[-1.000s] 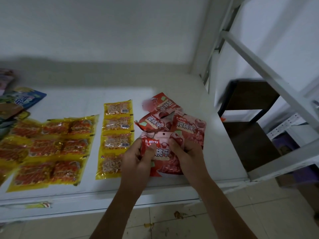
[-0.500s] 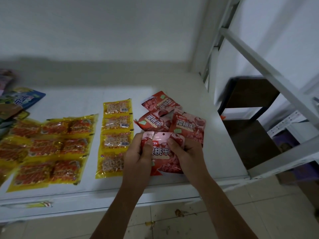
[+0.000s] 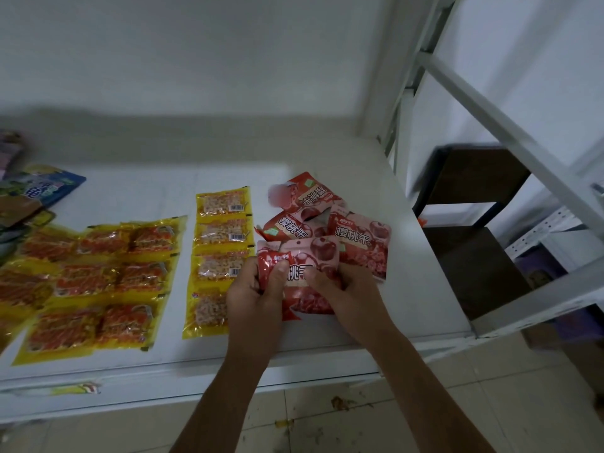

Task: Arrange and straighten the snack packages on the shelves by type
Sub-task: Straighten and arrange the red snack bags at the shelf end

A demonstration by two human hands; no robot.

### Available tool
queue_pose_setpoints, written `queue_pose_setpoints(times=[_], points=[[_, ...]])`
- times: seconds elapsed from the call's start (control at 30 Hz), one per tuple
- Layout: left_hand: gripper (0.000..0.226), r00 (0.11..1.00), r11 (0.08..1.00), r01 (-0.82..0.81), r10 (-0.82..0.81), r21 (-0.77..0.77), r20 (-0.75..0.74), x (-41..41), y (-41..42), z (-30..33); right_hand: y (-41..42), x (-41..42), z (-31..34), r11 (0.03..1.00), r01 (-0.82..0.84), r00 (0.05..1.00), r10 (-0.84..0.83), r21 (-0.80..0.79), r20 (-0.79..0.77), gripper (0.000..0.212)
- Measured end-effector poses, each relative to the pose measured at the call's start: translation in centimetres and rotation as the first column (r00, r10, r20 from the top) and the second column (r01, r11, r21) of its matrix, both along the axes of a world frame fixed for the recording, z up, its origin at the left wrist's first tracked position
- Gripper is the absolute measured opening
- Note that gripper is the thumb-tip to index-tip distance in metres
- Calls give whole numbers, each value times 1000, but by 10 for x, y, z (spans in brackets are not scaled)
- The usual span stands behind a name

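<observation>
Since these packs are thin film with loose filling, I judge them light, soft and a little slick, best taken by the flat sealed edges, not the puffy middle. At the left of the frame the orange packs [image 3: 98, 279] lie in rows on the shelf [image 3: 408, 308]; just right of them the yellow packs [image 3: 222, 253] form a column. My left hand [image 3: 255, 295] comes up from lower centre, thumb curled over the upper left corner of the red pouch [image 3: 304, 282], pinching it. My right hand [image 3: 349, 289] grips the same pouch on its right side, thumb on the front, fingers hidden behind. That pouch sits at centre frame, near the shelf's front edge. Above and right of it, three more red pouches [image 3: 359, 237] overlap crookedly.
</observation>
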State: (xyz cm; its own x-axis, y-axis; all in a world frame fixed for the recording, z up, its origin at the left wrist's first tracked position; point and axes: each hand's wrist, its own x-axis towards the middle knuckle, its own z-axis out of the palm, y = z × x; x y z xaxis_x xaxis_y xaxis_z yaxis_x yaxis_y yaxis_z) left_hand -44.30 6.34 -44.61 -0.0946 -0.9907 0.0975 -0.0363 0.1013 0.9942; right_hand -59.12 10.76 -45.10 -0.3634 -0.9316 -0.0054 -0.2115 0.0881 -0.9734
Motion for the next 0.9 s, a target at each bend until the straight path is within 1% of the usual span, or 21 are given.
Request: queue_pose_setpoints(times=[0.07,0.1,0.17,0.2,0.27,0.33,0.4,0.43,0.5,0.53,0.57,0.67,0.7,0.77,0.9], points=[[14,998,999,29,-27,19,-60,0,2,4,-2,0,-2,1000,27,998,-27,-2,-59,24],[9,992,996,68,-61,54,-107,-1,3,8,-2,0,-3,999,46,997,-47,-11,-61,27],[24,989,985,126,-115,115,-97,-1,3,8,-1,2,-5,996,81,995,-83,-41,-61,38],[26,989,983,143,-136,115,-63,-1,1,5,0,3,-5,994,89,994,-92,-58,-51,41],[25,986,980,164,-159,115,-53,1,0,4,0,3,-6,994,81,997,-82,-73,-6,41],[26,989,985,141,-138,96,-46,2,-1,2,1,2,-6,996,55,998,-53,-75,31,43],[24,994,992,102,-100,69,-31,3,-2,0,0,2,-5,998,19,1000,-18,-57,21,45],[21,996,994,83,-80,74,-35,3,-1,2,0,2,-5,999,-2,1000,3,-41,15,42],[17,997,995,52,-47,80,-56,2,-1,2,-1,1,-4,999,-48,998,49,-22,37,27],[17,996,995,43,-36,87,-80,1,-1,1,-2,-1,-4,998,-60,996,60,-15,59,23],[18,994,993,42,-31,108,-108,1,0,2,-2,-2,-4,998,-66,995,67,-19,67,24],[22,993,990,69,-56,119,-107,0,1,2,-1,-5,-6,997,-70,997,72,-43,37,37],[23,993,989,86,-75,121,-96,0,2,3,-1,-6,-7,997,-72,997,74,-40,27,36],[24,992,987,103,-93,123,-85,0,3,2,0,-8,-8,997,-75,997,75,-35,11,25],[20,994,993,81,-74,91,-77,0,2,0,4,-7,-7,997,-50,998,51,-66,22,23]])
